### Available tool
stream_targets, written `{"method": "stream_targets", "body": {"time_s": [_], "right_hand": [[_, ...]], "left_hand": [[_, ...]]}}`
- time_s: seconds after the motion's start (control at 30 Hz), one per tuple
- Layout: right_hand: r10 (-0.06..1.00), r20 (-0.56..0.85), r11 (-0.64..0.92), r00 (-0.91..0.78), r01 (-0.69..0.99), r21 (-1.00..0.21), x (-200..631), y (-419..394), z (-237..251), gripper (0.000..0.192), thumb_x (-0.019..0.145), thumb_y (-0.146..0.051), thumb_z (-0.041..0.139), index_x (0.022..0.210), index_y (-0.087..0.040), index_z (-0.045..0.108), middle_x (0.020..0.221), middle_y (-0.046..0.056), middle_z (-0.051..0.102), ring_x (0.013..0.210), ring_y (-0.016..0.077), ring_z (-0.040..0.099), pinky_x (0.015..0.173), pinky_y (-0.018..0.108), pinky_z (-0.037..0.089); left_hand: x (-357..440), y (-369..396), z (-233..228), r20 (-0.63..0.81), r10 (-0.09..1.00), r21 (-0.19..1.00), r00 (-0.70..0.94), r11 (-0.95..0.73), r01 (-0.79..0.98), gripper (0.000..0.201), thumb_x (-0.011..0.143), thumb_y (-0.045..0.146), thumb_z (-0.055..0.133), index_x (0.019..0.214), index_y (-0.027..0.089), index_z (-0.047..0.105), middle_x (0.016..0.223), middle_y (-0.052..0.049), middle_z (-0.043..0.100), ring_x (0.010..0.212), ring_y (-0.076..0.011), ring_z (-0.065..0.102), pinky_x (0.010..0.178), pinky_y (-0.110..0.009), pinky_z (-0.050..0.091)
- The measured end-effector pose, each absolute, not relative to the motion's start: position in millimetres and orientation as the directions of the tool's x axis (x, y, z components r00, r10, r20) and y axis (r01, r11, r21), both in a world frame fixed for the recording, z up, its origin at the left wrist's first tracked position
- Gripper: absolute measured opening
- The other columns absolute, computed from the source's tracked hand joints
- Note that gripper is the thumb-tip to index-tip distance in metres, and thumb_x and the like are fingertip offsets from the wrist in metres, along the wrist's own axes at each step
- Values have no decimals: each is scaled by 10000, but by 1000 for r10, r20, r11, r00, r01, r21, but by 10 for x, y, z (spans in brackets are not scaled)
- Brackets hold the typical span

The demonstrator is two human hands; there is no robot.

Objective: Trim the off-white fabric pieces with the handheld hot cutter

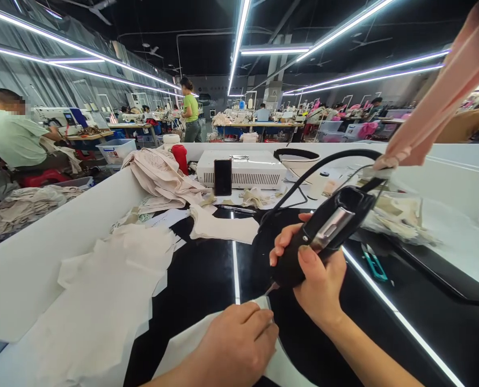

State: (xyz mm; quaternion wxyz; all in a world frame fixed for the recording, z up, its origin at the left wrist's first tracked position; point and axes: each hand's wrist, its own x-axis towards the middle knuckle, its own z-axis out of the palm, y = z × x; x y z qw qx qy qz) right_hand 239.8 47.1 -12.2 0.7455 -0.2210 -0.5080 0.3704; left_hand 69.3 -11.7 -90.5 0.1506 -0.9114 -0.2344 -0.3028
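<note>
My black worktable point(207, 269) fills most of the view, glossy, with a bright strip of reflected light running down it and white walls point(42, 242) boxing it in. To my left lies a wide spread of cream fabric pieces point(110, 290), stacked loosely and overlapping. Farther back sits a heap of the same cloth point(162, 177), beside a white machine box point(243, 167) with a dark phone point(222, 177) propped upright against its front. A red bottle point(180, 157) stands just left of the box.

In my right hand point(316, 274) I grip a black handheld cutting tool point(324, 231) — fingers wrapped fully round its body, thumb pressed on top. It has a silvery metal plate along its upper side and a thick black cable point(328, 158) arching up and away from its rear end. The tool tilts down to my left, and its thin pointed tip point(270, 288) meets the edge of the cream fabric piece point(183, 344) under my other hand.

My left hand point(235, 344) lies flat on that piece, fingers curled down and pressing it to the table, holding nothing else. The tip sits just beside my fingertips.

Right of the tool, a small pair of teal snips point(374, 266) lies on the black surface — well apart from both hands.
</note>
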Motion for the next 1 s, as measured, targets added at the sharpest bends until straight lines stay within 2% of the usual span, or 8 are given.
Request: {"method": "stream_targets", "body": {"time_s": [0.13,0.3,0.43,0.6,0.8,1.0], "right_hand": [[773,599,632,208,-337,-698,2388,444,-86,393,976,-433,882,1286,-307,675,890,-25,697,655,160,664,527,282,625],[770,602,637,214,-329,-698,2379,424,-114,409,972,-464,892,1271,-301,666,883,-26,704,631,151,660,527,279,620],[768,600,640,226,-319,-699,2359,426,-149,407,971,-465,903,1266,-307,672,888,-28,722,615,146,670,536,281,624],[759,610,649,228,-325,-687,2336,417,-148,419,963,-463,913,1265,-300,673,889,-26,729,616,148,677,533,281,638],[751,616,660,239,-307,-686,2322,402,-106,437,951,-471,924,1252,-281,670,857,-25,728,598,153,682,516,278,637],[749,618,662,238,-301,-686,2316,407,-111,419,958,-468,913,1246,-287,666,864,-29,721,596,151,673,516,283,631]], "left_hand": [[665,-124,-897,609,337,-142,718,-844,516,122,1139,116,608,1143,123,730,1196,-75,809,1053,-193,770,904,-294,623],[659,-133,-833,679,336,-97,653,-840,533,107,1149,162,635,1142,137,739,1227,-65,823,1129,-197,773,953,-298,623],[679,-134,-787,730,322,-94,603,-826,555,186,1167,147,586,1080,144,750,1170,-53,842,1093,-185,788,925,-287,625],[680,-146,-789,722,323,-120,612,-813,570,215,1160,122,557,1085,140,758,1133,-52,847,1020,-183,798,861,-284,637],[652,-173,-806,709,346,-135,615,-789,600,166,1154,186,605,1154,153,768,1200,-73,844,1070,-183,784,846,-276,632],[612,-188,-827,674,362,-152,644,-785,600,206,1177,218,571,1206,151,764,1240,-76,837,1098,-198,785,846,-289,617]]}}
